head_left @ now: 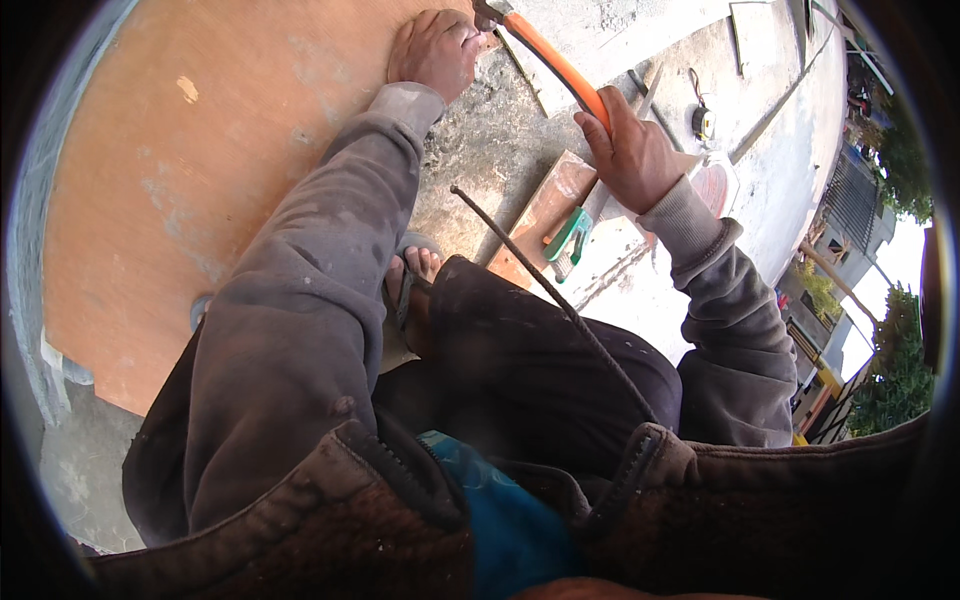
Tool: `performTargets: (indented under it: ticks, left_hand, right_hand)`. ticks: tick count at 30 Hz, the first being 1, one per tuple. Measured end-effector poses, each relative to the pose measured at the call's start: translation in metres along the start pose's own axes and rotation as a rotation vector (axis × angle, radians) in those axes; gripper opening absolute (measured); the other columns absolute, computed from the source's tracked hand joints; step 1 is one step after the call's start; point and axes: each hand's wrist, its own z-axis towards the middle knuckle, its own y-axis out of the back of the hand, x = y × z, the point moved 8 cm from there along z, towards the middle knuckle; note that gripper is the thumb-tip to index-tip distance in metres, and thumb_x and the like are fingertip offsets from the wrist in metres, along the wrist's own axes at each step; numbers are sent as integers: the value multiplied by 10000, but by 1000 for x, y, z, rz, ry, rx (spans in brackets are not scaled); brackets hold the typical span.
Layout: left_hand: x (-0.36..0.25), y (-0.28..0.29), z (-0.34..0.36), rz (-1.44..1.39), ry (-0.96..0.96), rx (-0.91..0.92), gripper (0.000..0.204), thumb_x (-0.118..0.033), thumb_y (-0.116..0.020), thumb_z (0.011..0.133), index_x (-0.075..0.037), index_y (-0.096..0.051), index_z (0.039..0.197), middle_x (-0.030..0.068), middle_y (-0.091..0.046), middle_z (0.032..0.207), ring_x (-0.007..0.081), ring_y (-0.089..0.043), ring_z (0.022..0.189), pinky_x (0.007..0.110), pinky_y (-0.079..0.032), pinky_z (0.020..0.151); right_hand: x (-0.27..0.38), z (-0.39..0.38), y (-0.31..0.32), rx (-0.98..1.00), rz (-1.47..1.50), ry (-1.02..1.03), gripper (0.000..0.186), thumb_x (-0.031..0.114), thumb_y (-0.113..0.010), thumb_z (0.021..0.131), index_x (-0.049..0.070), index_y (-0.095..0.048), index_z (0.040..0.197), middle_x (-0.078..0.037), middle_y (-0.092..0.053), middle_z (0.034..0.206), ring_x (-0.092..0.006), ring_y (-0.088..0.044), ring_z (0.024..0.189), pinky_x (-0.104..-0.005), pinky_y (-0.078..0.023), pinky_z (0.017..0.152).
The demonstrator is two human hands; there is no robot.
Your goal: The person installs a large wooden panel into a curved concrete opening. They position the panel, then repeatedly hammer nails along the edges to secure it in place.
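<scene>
My right hand (640, 155) grips the orange handle of a hammer (548, 55), whose dark head is beside my left hand (432, 52) at the top of the view. That left hand rests on the edge of a large tan plywood sheet (170, 150), fingers curled around something too small or hidden to make out. Below my right hand, a green-handled hand tool (570, 240) lies on a narrow board (565, 175), with a pale strip partly hidden beside it.
A tape measure (703, 122), dark bars and pale sheets lie on the stained concrete (470, 150) to the right. My sandalled foot (420, 265) and bent knee are below. A dark hoodie cord hangs diagonally across the view. Trees, a fence and buildings stand at the far right.
</scene>
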Motion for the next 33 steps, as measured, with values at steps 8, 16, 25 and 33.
performTargets:
  ticks: [8, 16, 25, 33]
  left_hand:
    - [8, -5, 0, 72, 39, 75, 162, -234, -604, 927, -97, -686, 954, -4, -653, 1053, 222, -574, 1034, 388, -446, 919]
    - [11, -4, -4, 42, 54, 33, 156, -254, -600, 900, -111, -664, 907, 48, -631, 992, 267, -570, 1019, 431, -438, 902]
    - [17, -25, -12, 50, 110, 252, 262, -306, -550, 943, -112, -658, 1082, 35, -594, 1198, 251, -510, 1182, 431, -379, 1020]
    - [59, 65, 27, 509, 100, -157, 459, -303, -534, 935, -84, -547, 1339, 141, -456, 1471, 350, -319, 1420, 546, -212, 1168]
  right_hand:
    - [10, -3, 7, -53, 92, -72, 299, 271, -517, 1035, 16, -474, 1187, -187, -617, 693, -323, -669, 606, -399, -503, 529]
    - [28, 0, 27, -172, 242, -115, 299, 283, -537, 1028, 15, -485, 1151, -171, -598, 669, -319, -631, 529, -391, -486, 502]
    - [9, -7, -9, -28, 210, -77, 311, 276, -551, 1017, 6, -490, 1158, -222, -621, 732, -405, -655, 626, -451, -502, 548]
    - [54, 4, 69, -371, 445, 79, 302, 320, -469, 1052, 22, -479, 1107, 14, -503, 655, -71, -520, 510, -231, -428, 465]
